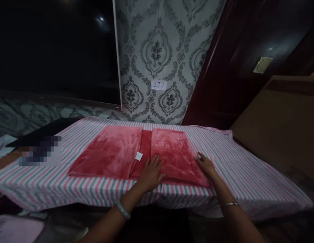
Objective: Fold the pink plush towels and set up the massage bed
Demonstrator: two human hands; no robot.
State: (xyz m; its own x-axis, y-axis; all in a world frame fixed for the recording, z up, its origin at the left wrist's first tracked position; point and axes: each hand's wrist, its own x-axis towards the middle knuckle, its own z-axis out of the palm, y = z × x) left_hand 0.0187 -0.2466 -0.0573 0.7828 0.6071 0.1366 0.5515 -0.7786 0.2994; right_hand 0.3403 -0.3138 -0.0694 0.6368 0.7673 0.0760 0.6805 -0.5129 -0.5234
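Note:
A red plush cloth (113, 150) lies on a table under a pink, white and grey striped sheet (238, 168), with both sides folded in toward the middle. A small white tag (138, 156) shows near the centre fold. My left hand (151, 172) rests flat, fingers spread, on the near edge of the right-hand flap (176, 152). My right hand (205, 164) lies open at that flap's right edge, fingertips touching the fabric. Each wrist wears a bangle.
A patterned grey wall carries a paper label reading 277 (158, 85). A dark window is at the left, dark wooden panelling (238, 67) at the right. A dark object (45, 133) and a blurred patch sit on the table's left end.

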